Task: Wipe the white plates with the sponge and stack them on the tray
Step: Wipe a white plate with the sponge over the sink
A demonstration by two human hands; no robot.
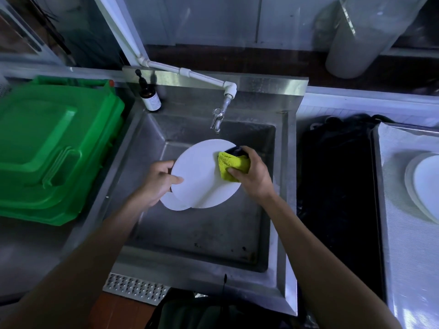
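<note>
The white plate point(202, 176) is held tilted above the basin of the steel sink point(202, 236), near its centre and just below the tap point(217, 119). The left hand point(158, 180) grips the plate's left rim, thumb laid across the upper face and fingers curled behind; this hold appears intended to brace the plate against wiping pressure. A second white plate point(169, 201) shows as a sliver under the lower left edge of the first; whether the left hand also carries it cannot be told. The right hand point(253, 178) has its fingers curled round the yellow-green sponge point(231, 165), which has a dark backing, and presses it against the right part of the plate's upper face. Holding the work over the basin likely keeps drips contained. At the far right, wiped plates point(425, 184) lie stacked on the tray point(403, 257), so the task is judged partly complete, with this plate in the wiping step. A dark area point(337, 186) lies between sink and tray. A green plastic crate point(47, 150) sits to the left, and a brown pump bottle point(149, 97) stands on the far left corner of the sink.
</note>
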